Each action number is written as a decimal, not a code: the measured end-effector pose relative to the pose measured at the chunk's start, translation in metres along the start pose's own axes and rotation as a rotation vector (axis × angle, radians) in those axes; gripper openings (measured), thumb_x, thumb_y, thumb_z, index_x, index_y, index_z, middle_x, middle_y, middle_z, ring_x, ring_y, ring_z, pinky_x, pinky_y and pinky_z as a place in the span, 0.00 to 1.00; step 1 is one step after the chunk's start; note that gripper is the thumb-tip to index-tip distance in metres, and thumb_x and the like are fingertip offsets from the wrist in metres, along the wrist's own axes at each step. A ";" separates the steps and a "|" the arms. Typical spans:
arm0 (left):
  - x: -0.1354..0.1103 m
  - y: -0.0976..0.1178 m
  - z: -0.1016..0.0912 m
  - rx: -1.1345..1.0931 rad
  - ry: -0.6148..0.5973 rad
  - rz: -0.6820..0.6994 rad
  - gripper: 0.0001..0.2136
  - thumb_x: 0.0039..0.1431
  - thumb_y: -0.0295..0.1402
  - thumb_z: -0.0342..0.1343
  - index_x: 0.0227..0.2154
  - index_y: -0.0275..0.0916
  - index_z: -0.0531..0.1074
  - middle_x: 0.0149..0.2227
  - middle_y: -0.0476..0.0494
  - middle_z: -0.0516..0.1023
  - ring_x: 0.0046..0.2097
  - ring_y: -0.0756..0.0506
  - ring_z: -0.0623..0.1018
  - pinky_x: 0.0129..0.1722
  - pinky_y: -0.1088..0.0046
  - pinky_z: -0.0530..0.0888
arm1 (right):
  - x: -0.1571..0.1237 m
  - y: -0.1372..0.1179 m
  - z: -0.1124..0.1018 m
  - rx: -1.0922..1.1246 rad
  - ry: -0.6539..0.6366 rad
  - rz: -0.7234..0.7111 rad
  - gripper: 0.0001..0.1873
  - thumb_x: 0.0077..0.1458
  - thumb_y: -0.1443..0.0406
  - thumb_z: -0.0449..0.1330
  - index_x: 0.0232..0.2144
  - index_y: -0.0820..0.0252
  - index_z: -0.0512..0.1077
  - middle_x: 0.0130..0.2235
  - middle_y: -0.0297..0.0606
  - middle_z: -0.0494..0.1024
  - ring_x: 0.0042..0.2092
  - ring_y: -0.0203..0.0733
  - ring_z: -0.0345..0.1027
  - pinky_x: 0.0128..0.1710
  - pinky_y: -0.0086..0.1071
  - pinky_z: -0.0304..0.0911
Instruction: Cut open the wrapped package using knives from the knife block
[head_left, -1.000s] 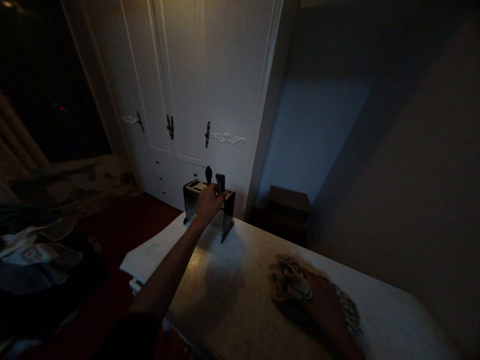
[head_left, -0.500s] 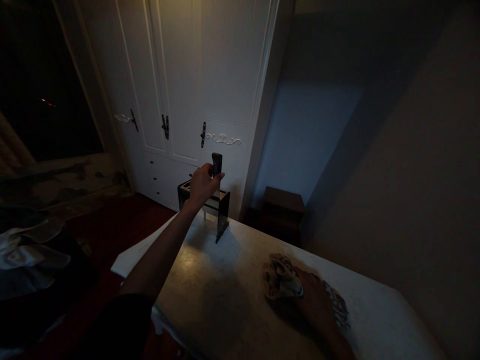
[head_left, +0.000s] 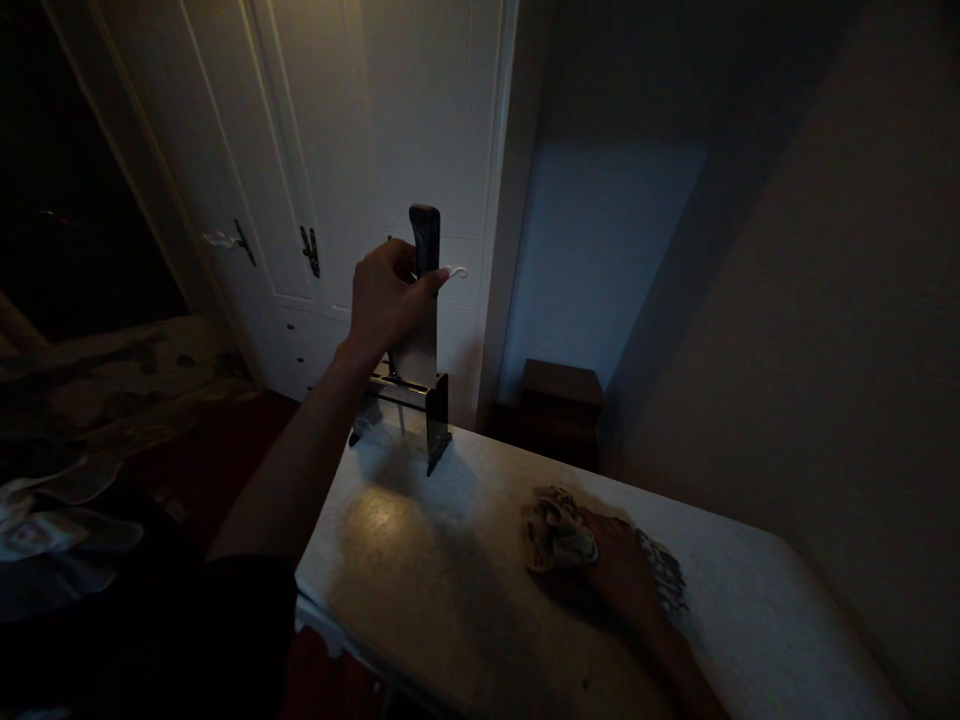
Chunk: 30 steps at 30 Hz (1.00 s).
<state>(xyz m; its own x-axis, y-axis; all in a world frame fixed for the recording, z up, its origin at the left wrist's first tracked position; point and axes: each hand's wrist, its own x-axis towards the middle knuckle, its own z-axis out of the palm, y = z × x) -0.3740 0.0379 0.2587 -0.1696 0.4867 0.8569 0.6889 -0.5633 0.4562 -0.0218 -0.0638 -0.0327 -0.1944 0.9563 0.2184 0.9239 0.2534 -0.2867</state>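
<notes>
My left hand (head_left: 391, 295) is closed on a cleaver (head_left: 426, 240), thumb and fingers pinching it where the black handle meets the blade. The cleaver stands upright, its broad blade partly above a knife stand (head_left: 415, 415) with dark ends and see-through sides. The blade's lower end is at the stand's slotted top. To the right, my right hand (head_left: 619, 570) presses on a crumpled patterned cloth (head_left: 559, 530) on the pale tabletop (head_left: 495, 480). Its fingers are wrapped into the cloth and partly hidden by it.
Behind the table stands a white wardrobe (head_left: 442, 120) with dark handles. A low brown cabinet (head_left: 561, 385) sits by the wall beyond the table's far edge. Dark and pale fabric (head_left: 60, 530) lies at the lower left. The room is dim.
My left hand has lifted the cleaver, so much more of its blade shows above the knife stand. My right hand stays on the cloth. The view has shifted slightly.
</notes>
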 end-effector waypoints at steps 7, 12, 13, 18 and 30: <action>-0.038 0.042 0.029 -0.243 -0.087 -0.067 0.14 0.48 0.41 0.63 0.27 0.35 0.69 0.28 0.50 0.71 0.36 0.48 0.75 0.36 0.72 0.72 | 0.000 -0.002 0.000 0.008 0.001 0.014 0.25 0.55 0.60 0.55 0.54 0.61 0.68 0.51 0.47 0.75 0.52 0.52 0.66 0.52 0.38 0.54; -0.089 0.059 0.063 -0.523 -0.255 -0.289 0.14 0.43 0.40 0.66 0.25 0.35 0.71 0.26 0.48 0.74 0.30 0.47 0.76 0.28 0.74 0.72 | 0.000 0.000 -0.004 0.059 0.034 0.040 0.26 0.52 0.60 0.59 0.53 0.60 0.69 0.52 0.45 0.75 0.51 0.52 0.67 0.51 0.36 0.55; -0.099 0.061 0.069 -0.581 -0.284 -0.330 0.14 0.43 0.40 0.67 0.25 0.35 0.72 0.26 0.47 0.75 0.29 0.47 0.76 0.27 0.74 0.73 | 0.000 0.001 -0.005 0.080 0.045 0.047 0.25 0.51 0.60 0.59 0.52 0.60 0.69 0.52 0.45 0.75 0.51 0.51 0.67 0.51 0.36 0.55; -0.143 0.067 0.090 -0.752 -0.226 -0.510 0.14 0.40 0.38 0.69 0.27 0.35 0.76 0.28 0.45 0.78 0.29 0.48 0.77 0.29 0.73 0.75 | 0.000 0.012 -0.012 0.209 0.133 0.215 0.24 0.49 0.58 0.61 0.49 0.59 0.71 0.48 0.45 0.77 0.49 0.51 0.69 0.47 0.36 0.59; -0.216 0.074 0.112 -1.012 0.196 -0.894 0.12 0.43 0.37 0.67 0.27 0.36 0.72 0.29 0.49 0.77 0.32 0.49 0.78 0.39 0.68 0.78 | 0.001 0.039 -0.015 0.937 0.414 0.482 0.26 0.44 0.54 0.64 0.44 0.60 0.72 0.43 0.41 0.80 0.45 0.48 0.73 0.46 0.38 0.66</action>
<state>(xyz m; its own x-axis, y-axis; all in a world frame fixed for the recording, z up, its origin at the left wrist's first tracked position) -0.2072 -0.0343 0.0807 -0.4358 0.8857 0.1599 -0.5064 -0.3882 0.7699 0.0191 -0.0551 -0.0293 0.3996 0.9062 0.1383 0.2282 0.0478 -0.9724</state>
